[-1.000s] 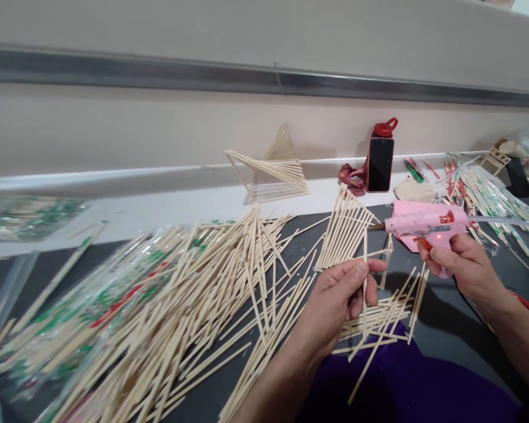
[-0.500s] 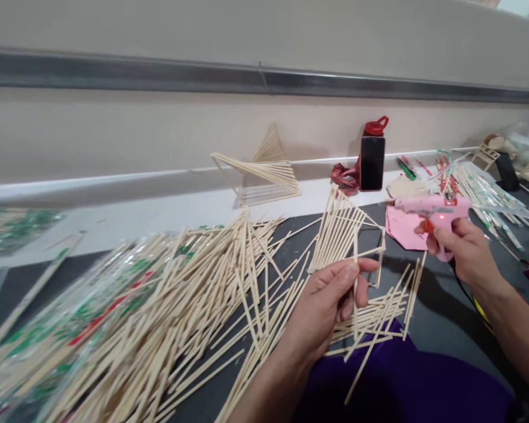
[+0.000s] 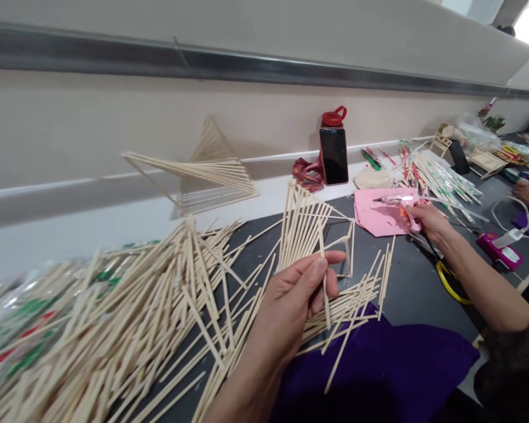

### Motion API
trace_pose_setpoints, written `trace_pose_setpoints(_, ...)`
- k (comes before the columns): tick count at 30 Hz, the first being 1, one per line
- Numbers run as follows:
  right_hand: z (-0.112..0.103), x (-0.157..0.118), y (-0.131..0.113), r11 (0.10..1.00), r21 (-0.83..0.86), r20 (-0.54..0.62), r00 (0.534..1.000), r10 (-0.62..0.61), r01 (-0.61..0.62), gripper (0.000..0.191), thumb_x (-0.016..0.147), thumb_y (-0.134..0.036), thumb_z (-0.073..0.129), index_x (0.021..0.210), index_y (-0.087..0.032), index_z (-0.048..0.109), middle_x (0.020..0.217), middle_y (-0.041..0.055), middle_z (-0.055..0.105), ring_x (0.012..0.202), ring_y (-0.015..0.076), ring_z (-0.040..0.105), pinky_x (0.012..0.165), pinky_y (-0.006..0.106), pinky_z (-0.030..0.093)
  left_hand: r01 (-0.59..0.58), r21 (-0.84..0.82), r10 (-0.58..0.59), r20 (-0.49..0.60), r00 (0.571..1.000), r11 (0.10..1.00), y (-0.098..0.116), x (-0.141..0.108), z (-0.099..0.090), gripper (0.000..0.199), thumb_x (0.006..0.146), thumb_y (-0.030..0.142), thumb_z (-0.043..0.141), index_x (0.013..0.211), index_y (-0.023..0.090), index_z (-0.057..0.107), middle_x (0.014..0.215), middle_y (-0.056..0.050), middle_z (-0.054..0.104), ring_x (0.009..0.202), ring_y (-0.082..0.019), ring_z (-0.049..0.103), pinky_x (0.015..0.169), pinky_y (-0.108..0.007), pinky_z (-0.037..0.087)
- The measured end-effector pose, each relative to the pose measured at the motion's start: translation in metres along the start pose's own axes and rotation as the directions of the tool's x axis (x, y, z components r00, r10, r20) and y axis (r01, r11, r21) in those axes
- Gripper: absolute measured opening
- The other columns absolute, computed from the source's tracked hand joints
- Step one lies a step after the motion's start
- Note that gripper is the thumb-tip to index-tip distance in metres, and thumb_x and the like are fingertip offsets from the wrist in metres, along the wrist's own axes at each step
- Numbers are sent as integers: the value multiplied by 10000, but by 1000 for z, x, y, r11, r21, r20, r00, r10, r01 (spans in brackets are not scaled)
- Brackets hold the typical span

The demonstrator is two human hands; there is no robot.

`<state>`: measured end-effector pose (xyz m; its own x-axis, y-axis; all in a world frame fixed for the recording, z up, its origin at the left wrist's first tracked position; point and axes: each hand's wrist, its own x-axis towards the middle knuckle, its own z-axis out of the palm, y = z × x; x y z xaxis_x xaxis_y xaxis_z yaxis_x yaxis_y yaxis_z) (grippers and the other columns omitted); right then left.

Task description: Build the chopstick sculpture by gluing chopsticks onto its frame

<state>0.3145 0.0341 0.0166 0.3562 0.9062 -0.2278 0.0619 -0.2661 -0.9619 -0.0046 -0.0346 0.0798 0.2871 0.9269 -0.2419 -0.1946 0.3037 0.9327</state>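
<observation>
Thin stick [image 3: 321,238]'s at 4 o'clock from centre, axis roughly 12–6, pinched in the left hand [image 3: 291,294]. Right hand [image 3: 428,220]'s wrapped round the glue gun [image 3: 401,201], 2 o'clock from there, nozzle toward 9. Wrapper [image 3: 449,176] print's unreadable.

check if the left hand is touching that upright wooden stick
Touching. The head view shows the left hand pinching the wooden stick, which sticks out above and below the grip.

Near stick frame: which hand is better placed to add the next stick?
Left, probably: the left hand pinches a stick near the frame, while the right hand grips the glue gun by the pink sheet.
</observation>
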Motion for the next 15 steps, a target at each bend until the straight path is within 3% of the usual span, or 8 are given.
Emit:
trace_pose_setpoints(3,0,6,4,994,-109,-17,1000,-18,16,171,704,-290,669,683,-134,601,587,57,646,485,128,564,489,252,459,-3,-6,3,-1,1000,1000,-1,0,0,324,791,456,667,907,159,727,552,31,547,421,-32,298,418,-190,188)
trace_pose_setpoints(9,-15,11,4,913,-397,-37,992,-121,96,165,748,-259,584,629,-146,598,500,-25,523,447,88,447,461,221,336,-17,15,18,-17,1000,1000,-1,0,2,355,751,469,706,899,148,733,554,25,559,426,-31,319,415,-187,205)
trace_pose_setpoints(15,-39,-4,6,749,-627,-13,958,-285,215,236,838,-245,516,898,-153,725,962,74,712,768,160,604,707,264,429,-20,32,20,-29,999,999,-3,3,2,395,724,472,721,918,128,732,549,22,563,420,-38,318,402,-194,215)
